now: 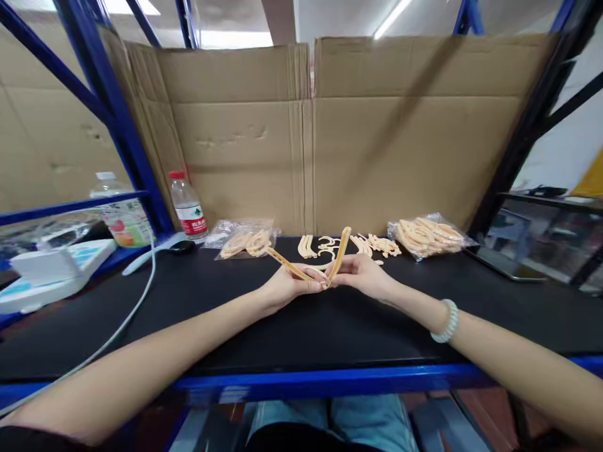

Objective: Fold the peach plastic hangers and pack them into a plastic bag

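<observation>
My left hand [288, 287] and my right hand [362, 275] meet at the middle of the black tabletop [301, 326], fingers pinched together. The left pinches a long peach-coloured plastic strip [288, 265] that slants up to the left. The right pinches a second such strip [340, 253] that stands up and leans slightly right. The two strips join in a V at my fingertips. Just behind lie loose curved peach plastic pieces [325, 246]. A white bead bracelet [446, 321] sits on my right wrist.
A clear bag of peach pieces [245, 241] lies at back left, a fuller bag [428, 236] at back right. Water bottle [187, 206], second bottle [117, 216], white cable [136, 295], white box [51, 271] at left. Cardboard wall [311, 138] behind; dark tray [509, 263] right.
</observation>
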Tool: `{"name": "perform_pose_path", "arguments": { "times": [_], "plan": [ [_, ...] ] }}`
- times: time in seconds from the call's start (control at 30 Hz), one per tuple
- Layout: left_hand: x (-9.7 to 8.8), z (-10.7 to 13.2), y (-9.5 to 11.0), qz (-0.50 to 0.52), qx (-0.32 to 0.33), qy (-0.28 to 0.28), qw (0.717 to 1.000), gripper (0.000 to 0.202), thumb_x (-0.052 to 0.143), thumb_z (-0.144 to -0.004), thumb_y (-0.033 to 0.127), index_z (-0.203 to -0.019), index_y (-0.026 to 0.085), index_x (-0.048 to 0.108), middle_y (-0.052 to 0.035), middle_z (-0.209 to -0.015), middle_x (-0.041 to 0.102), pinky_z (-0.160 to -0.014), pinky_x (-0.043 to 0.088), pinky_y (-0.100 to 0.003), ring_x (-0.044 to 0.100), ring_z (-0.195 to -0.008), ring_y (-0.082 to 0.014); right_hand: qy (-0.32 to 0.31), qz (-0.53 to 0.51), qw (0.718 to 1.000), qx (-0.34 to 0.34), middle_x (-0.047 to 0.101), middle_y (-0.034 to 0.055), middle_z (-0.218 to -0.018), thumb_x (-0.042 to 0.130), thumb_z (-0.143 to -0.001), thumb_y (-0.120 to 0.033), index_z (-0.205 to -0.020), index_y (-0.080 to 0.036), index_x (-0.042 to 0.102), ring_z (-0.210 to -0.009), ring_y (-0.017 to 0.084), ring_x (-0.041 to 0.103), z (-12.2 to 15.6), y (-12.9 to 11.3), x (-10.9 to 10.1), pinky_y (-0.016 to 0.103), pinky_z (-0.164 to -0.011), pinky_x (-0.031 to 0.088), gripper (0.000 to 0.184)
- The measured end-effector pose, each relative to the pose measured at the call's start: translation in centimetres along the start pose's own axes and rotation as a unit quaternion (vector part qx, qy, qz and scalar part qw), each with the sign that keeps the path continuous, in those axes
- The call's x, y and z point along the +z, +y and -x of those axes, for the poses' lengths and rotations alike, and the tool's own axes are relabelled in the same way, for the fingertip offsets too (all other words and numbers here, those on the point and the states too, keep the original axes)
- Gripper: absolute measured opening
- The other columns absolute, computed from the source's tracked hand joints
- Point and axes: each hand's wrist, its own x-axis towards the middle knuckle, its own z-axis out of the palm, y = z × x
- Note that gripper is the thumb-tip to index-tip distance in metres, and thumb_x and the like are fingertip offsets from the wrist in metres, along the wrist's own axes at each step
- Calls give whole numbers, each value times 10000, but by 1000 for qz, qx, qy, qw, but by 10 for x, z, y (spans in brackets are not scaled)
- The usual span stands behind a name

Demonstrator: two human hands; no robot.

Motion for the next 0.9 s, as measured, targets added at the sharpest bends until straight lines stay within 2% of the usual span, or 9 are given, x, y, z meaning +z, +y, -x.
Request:
{"name": "perform_pose_path", "arguments": {
  "times": [0.13,0.23,0.37,0.5,0.7,0.83,0.9],
  "plan": [
    [3,2,1,-12,20,16,1000,165,827,-552,164,-686,127,738,-49,-737,716,-800,506,-294,652,-728,-155,9,-1,1000,-6,698,25,-792,726,-647,-211,-806,-154,679,-746,161,654,0,0,2,335,-785,529,176],
    [8,4,0,1,34,34,999,163,824,-563,165,-695,126,735,-66,-775,726,-845,500,-322,669,-781,-181,27,-2,1000,-11,698,21,-757,741,-637,-243,-783,-159,676,-715,163,657,0,0,4,343,-777,541,181],
    [14,6,-2,59,45,64,995,178,834,-542,154,-671,117,717,-69,-828,725,-858,510,-338,674,-813,-191,50,3,998,-29,699,19,-728,752,-637,-304,-782,-164,677,-696,171,661,-2,1,5,360,-764,551,215],
    [16,6,-3,126,23,113,985,229,854,-512,140,-687,106,711,-68,-846,725,-873,522,-331,676,-817,-182,81,11,995,-52,705,23,-749,771,-616,-300,-780,-162,678,-739,188,673,-2,3,10,374,-792,551,233],
    [15,3,-2,176,1,135,975,238,856,-510,110,-699,96,711,-79,-825,733,-864,533,-273,678,-827,-167,122,39,988,-91,707,31,-768,756,-658,-333,-788,-173,673,-757,190,679,0,3,17,366,-788,555,223],
    [16,2,0,164,-13,151,975,227,839,-556,110,-745,94,714,-70,-809,725,-801,541,-221,675,-795,-141,145,24,985,-90,698,36,-750,773,-636,-340,-766,-165,659,-723,180,671,-1,3,20,352,-770,557,246],
    [15,1,0,146,-19,160,976,215,824,-594,118,-775,99,710,-63,-798,717,-774,540,-208,672,-793,-133,150,22,985,-76,684,28,-725,780,-624,-338,-763,-159,652,-663,162,653,-3,2,21,331,-701,563,261]
  ]
}}
